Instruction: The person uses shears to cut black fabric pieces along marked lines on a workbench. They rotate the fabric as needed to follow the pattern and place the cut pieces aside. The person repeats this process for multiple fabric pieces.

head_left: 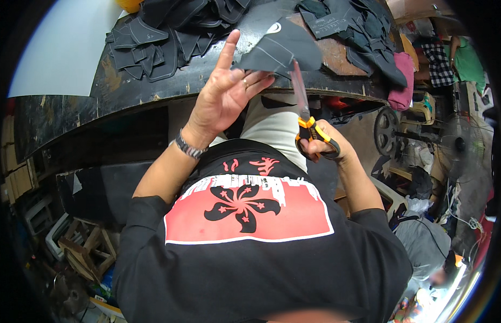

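Nearest, a black shirt [261,269] with a red print fills the lower middle. Beyond it, the right hand [328,142] has its fingers curled through the handles of yellow-and-black scissors [304,107], whose blurred blades reach a dark piece [293,46]. The left hand [218,99], a watch [189,146] on its wrist, has one finger raised and others at the piece's near edge; whether they pinch it, I cannot tell. That piece is over the black table [191,75], between a left pile [145,46] and a right pile [355,35] of dark pieces.
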